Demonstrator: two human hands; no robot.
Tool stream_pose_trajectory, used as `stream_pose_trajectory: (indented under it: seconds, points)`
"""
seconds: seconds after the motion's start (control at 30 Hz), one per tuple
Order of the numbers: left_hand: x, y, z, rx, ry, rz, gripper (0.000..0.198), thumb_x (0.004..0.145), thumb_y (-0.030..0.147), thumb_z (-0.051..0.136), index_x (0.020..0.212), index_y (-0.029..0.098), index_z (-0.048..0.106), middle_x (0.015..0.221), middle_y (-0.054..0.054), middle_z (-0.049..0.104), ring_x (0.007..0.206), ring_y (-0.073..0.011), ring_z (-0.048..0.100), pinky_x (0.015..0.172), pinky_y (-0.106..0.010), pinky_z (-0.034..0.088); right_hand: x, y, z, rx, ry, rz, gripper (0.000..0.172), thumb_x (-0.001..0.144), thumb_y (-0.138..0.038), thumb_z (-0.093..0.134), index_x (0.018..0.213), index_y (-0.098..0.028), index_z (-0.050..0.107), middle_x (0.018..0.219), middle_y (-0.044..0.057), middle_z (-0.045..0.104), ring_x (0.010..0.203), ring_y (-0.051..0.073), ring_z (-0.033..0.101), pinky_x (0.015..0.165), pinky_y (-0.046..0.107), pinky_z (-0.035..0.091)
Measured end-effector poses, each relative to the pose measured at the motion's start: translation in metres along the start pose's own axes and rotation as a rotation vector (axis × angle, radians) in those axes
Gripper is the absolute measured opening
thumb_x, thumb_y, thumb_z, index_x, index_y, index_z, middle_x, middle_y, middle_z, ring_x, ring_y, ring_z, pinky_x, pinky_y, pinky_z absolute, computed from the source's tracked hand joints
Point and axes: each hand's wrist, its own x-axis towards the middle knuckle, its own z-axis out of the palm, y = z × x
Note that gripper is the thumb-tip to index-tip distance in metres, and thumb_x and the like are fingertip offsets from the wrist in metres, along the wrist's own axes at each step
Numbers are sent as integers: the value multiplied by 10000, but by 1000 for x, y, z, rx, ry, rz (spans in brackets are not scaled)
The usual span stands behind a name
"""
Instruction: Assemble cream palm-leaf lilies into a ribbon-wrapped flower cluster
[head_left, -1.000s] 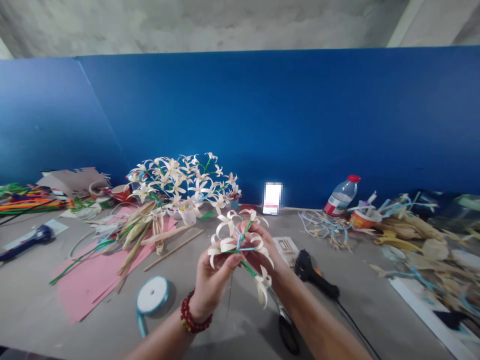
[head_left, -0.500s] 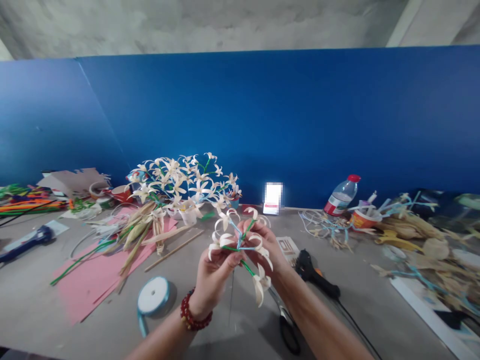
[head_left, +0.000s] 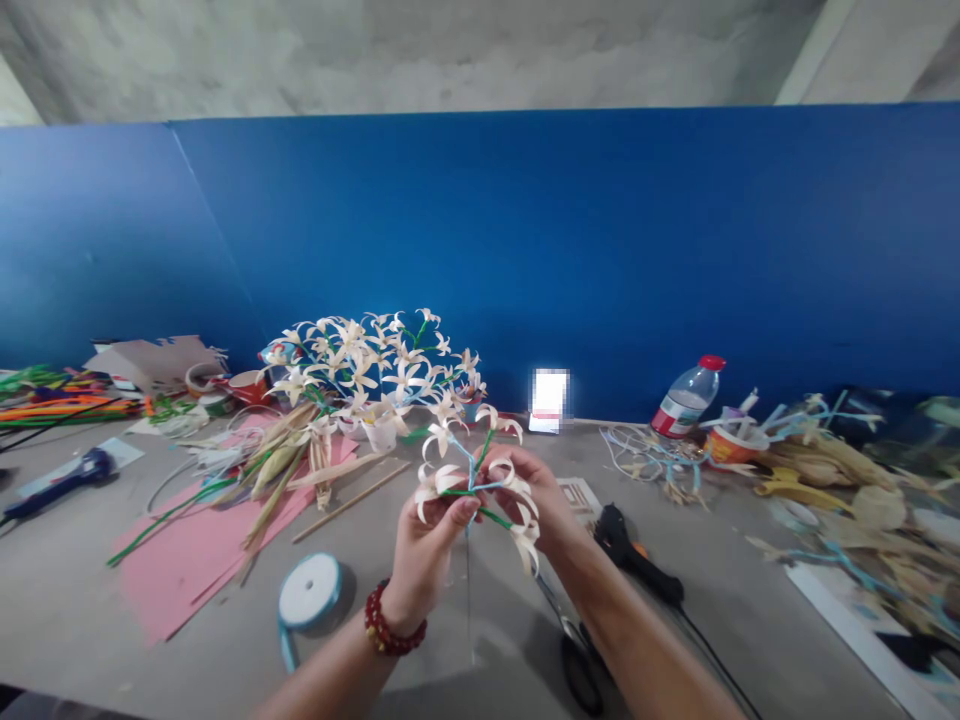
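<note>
Between my hands is a flower spray (head_left: 474, 488) with several cream curled-petal blossoms on green and light-blue wrapped stems. My left hand (head_left: 431, 545), with a red bead bracelet (head_left: 391, 622) at its wrist, pinches the stems where they meet. My right hand (head_left: 536, 500) is closed around the spray's right side, its fingertips partly hidden behind petals. One blossom hangs low, in front of the right wrist. Below the right forearm lie scissors (head_left: 576, 655), partly covered by it. A roll of light-blue ribbon (head_left: 309, 590) rests left of my left hand.
A bunch of white flowers (head_left: 360, 365) stands at the back. Pink paper (head_left: 169, 575) and dried husks (head_left: 270, 470) lie left. On the right are a black glue gun (head_left: 637, 560), a bottle (head_left: 686, 400), an orange cup (head_left: 735, 440) and a husk pile. A lit phone (head_left: 549, 400) stands behind.
The spray has tilted slightly, and its lower blossom has risen closer to my right wrist. The whole view has shifted a little.
</note>
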Motion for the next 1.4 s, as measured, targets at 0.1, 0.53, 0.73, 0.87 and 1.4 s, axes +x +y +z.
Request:
stream_pose_trajectory:
  seconds: [0.1, 0.53, 0.73, 0.87, 1.4]
  points:
    - [1, 0, 0, -8, 27, -17, 201, 722, 302, 824, 862, 175, 755, 777, -40, 742, 671, -152, 651, 665, -272, 535, -1, -1, -1, -24, -7, -9, 187, 691, -322, 837, 748, -207, 701, 788, 0, 640, 673, 136, 593, 611, 236, 503]
    - [1, 3, 3, -34, -5, -54, 175, 763, 308, 788, 821, 154, 729, 724, -36, 720, 613, -138, 638, 622, -273, 529, -4, -3, -7, -262, -78, -183, 125, 739, -308, 813, 788, -222, 737, 863, 40, 623, 769, 195, 613, 642, 308, 521]
    - [0, 5, 1, -28, -19, -78, 143, 771, 281, 780, 843, 162, 746, 738, -32, 721, 636, -141, 631, 633, -271, 508, -4, -8, -4, -378, -51, -292, 70, 760, -284, 799, 799, -241, 759, 830, 40, 623, 779, 209, 618, 660, 326, 527]
    - [-1, 4, -1, -6, -18, -46, 102, 797, 263, 759, 824, 165, 749, 715, -25, 715, 642, -138, 629, 642, -260, 502, -3, -14, -1, -509, -97, -376, 51, 777, -271, 789, 804, -236, 763, 796, 44, 651, 759, 214, 633, 674, 331, 524]
    - [-5, 3, 3, -53, 65, -57, 122, 766, 273, 792, 778, 160, 748, 705, -22, 721, 630, -114, 642, 633, -217, 538, -2, -23, -9, -807, -331, -639, 83, 870, -185, 667, 907, -216, 734, 903, 85, 711, 836, 213, 675, 756, 329, 535]
